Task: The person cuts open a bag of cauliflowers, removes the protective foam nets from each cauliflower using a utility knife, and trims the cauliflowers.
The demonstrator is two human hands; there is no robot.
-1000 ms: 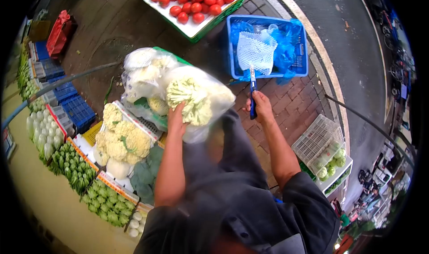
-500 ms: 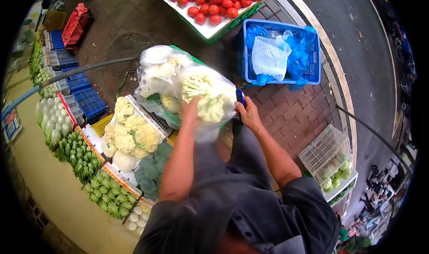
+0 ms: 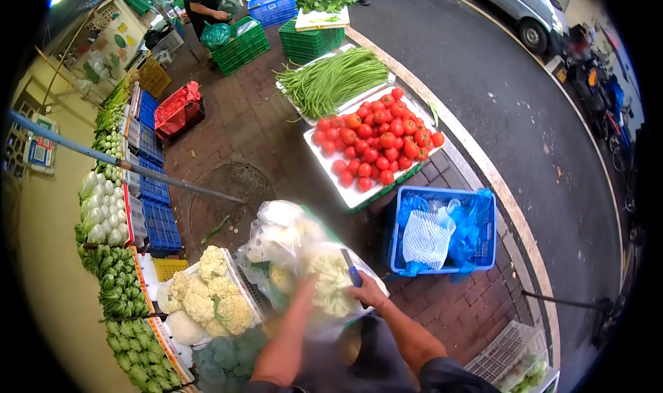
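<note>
A pale cauliflower (image 3: 330, 282) lies on clear plastic over a crate in front of me. My left hand (image 3: 302, 298) is closed against its left side, blurred by motion. My right hand (image 3: 370, 291) grips a knife (image 3: 355, 276) by its blue handle, and the blade points up and away beside the cauliflower's right edge. Behind and to the left, more wrapped cauliflowers (image 3: 280, 231) sit in a plastic bag. Unwrapped cauliflowers (image 3: 210, 298) fill a white tray to the left, with broccoli (image 3: 231, 355) nearer me.
Ahead stand tomatoes (image 3: 376, 141) and long beans (image 3: 331, 82). A blue crate (image 3: 445, 269) with plastic bags is on the right. A pole (image 3: 173, 180) slants in from the left. Leafy greens (image 3: 117, 282) line the left wall. Another person (image 3: 204, 10) works at the far crates.
My view has tilted up, showing more of the street and stalls ahead. The cauliflower has turned, and the knife blade now shows beside it. Both hands stay at the cauliflower.
</note>
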